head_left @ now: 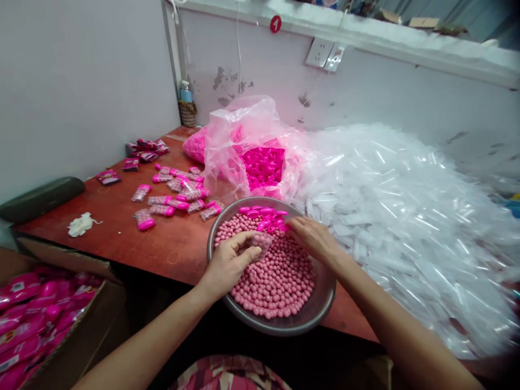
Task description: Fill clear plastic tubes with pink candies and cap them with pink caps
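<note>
Spilling past view's left edge: carton [108, 306] of pink packs [30, 317], cut off. Dark green case [44, 197] at table's front-left corner, white wad [81, 224] beside it. Red table [179, 238] shows from there to basin [323, 287], room along front edge. Bead-filled containers [161, 210] behind; clear bag [221, 146] blocks back edge. Basin overhangs front edge. Left hand [227, 265]: thumb and fingers pinching clear container [263, 245] over pink beads [272, 287]. Right hand [312, 236]: fingers bent at pink caps [265, 223], tips obscured, grip can't be told. Clear plastic pile [406, 233] swamps table's right side, crowding right forearm.
</note>
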Demonstrator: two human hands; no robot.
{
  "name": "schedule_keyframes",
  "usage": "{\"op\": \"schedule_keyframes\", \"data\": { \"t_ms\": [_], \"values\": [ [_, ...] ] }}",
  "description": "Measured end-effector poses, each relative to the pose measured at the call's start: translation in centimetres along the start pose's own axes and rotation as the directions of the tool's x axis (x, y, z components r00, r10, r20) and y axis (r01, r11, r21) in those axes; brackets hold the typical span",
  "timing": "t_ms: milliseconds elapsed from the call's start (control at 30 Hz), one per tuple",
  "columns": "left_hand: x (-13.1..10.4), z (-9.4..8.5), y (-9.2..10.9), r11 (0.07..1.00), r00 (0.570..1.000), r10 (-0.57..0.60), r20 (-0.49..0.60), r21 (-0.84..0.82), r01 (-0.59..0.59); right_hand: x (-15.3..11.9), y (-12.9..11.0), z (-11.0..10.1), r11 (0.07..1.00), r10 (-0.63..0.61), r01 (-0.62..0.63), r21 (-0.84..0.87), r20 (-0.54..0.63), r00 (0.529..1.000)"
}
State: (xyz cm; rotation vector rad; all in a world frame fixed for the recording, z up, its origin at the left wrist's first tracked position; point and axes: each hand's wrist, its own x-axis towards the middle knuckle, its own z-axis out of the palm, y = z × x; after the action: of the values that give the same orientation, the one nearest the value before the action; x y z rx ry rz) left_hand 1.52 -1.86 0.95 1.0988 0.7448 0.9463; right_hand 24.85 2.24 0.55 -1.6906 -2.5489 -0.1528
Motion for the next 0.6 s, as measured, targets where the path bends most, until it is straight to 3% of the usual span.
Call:
{"op": "schedule_keyframes", "data": {
  "t_ms": [67,133,200,233,300,433,600],
  "values": [
    [0.1,0.0,-0.1,1.000,1.000,0.004,0.019,0.002,-0.004,-0.5,-0.6,-1.0,0.948,0.159,-0.142,0.285,-0.039,0.986],
    [0.1,0.0,-0.2,0.999,1.000,0.021,0.022,0.032,-0.022,-1.0,-1.7,-2.2,0.714,0.275,-0.212,0.668,0.011,0.961],
    [0.0,0.0,-0.2,0.991,0.998,0.063,0.017,0.117,-0.065,-1.3,-3.3,-3.7,0.475,0.247,-0.163,0.865,0.046,0.968],
    [-0.1,0.1,-0.1,0.980,0.996,0.093,0.015,0.178,-0.094,-1.5,-4.1,-4.3,0.435,0.202,-0.116,0.893,0.028,0.979],
    [-0.3,0.1,0.0,0.939,0.988,0.151,0.013,0.310,-0.148,-1.7,-5.4,-5.3,0.502,0.110,-0.009,0.865,-0.053,0.992],
    [-0.8,0.3,0.1,0.852,0.972,0.234,0.013,0.479,-0.212,-1.9,-6.8,-6.1,0.771,-0.070,0.198,0.605,-0.228,0.971],
    [-1.3,0.5,-0.1,0.801,0.952,0.307,0.017,0.536,-0.267,-2.1,-6.8,-6.0,0.846,-0.208,0.293,0.444,-0.232,0.950]
  ]
}}
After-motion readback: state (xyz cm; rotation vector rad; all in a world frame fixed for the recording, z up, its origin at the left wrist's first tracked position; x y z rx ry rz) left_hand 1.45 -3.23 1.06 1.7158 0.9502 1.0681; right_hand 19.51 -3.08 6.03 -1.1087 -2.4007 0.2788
